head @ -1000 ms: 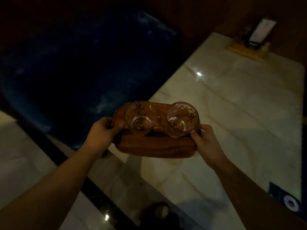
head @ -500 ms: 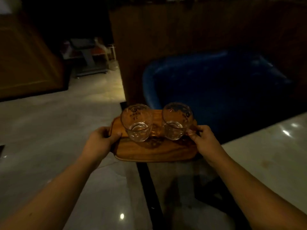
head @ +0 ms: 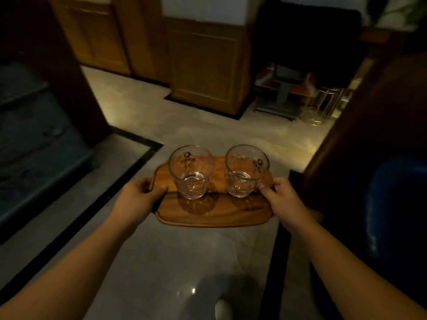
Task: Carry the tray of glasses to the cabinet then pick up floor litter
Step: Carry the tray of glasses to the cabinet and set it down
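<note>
View has swung from the blue seat to wooden cabinets (head: 203, 65) ahead.

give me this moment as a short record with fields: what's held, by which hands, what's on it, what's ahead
held item: wooden tray, carried above the floor
left hand: grips the tray's left edge, thumb on top
right hand: grips the tray's right edge, thumb beside the right glass
load: left glass and right glass, both upright, side by side, apart from each other
glass contents: look empty
floor: pale glossy tiles with dark border strips
ahead: wood-panelled cabinet
litter: none clearly visible in the dim light
</note>
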